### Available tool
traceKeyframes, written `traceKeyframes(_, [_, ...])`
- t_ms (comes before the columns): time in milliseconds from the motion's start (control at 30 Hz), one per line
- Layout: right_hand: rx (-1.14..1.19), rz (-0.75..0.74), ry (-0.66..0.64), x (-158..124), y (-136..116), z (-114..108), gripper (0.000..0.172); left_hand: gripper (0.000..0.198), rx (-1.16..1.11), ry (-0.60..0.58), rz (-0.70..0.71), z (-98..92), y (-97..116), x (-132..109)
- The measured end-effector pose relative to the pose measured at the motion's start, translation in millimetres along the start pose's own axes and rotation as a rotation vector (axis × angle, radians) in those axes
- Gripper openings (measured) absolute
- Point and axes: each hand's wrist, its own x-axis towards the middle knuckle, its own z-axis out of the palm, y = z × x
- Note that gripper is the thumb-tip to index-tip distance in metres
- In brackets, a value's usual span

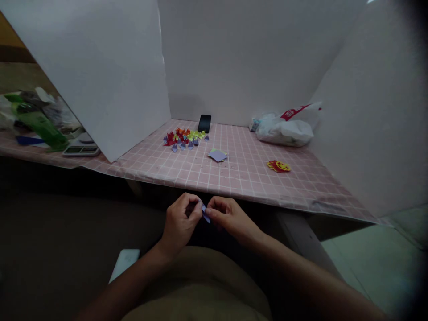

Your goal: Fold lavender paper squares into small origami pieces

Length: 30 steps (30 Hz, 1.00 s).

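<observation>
Between my two hands, in front of the table's near edge, is a small folded piece of purple paper [206, 216]. My left hand [180, 218] pinches its left side between thumb and forefinger. From the other side my right hand [230, 217] grips it the same way, and fingertips cover part of the paper. On the table beyond lies a short stack of square paper sheets [218, 155], purple on top with yellow-green beneath. A cluster of small folded paper cranes [183, 138] in red, orange, yellow and purple stands farther back to the left.
A black phone-like object [204, 123] leans at the back of the pink tiled tabletop [234, 178]. To the right are red and yellow cut-out pieces [278, 166] and a white plastic bag [284, 129]. White panels enclose three sides. A green bottle [40, 122] lies outside, left; a white phone [125, 263] rests below.
</observation>
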Motion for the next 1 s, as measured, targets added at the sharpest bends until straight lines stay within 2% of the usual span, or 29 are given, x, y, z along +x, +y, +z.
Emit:
traceKeyframes(200, [-0.007,-0.054,0.119,1.7,3.0,1.4,0.013,0.005,-0.002,0.057,0.006,1.5,0.5,-1.5])
traceKeyframes(367, [0.052,-0.148,0.182,2.1,10.2,6.4,0.015,0.007,-0.146,0.105,-0.192,5.1,-5.1,-1.1])
traceKeyframes(500, [-0.088,-0.182,0.217,1.8,16.5,13.0,0.021,0.010,-0.250,0.139,-0.273,9.5,-7.3,0.6])
traceKeyframes(700, [-0.174,-0.207,0.294,3.9,19.1,12.1,0.011,0.022,-0.511,0.076,-0.428,16.2,-4.5,-3.2])
traceKeyframes(800, [-0.159,-0.211,0.304,5.2,20.7,10.6,0.009,0.025,-0.546,0.079,-0.508,17.8,-4.5,-5.5])
traceKeyframes(1000, [-0.021,-0.201,0.276,6.9,28.3,13.8,0.014,0.018,-0.530,0.135,-0.499,22.1,-5.6,-7.8])
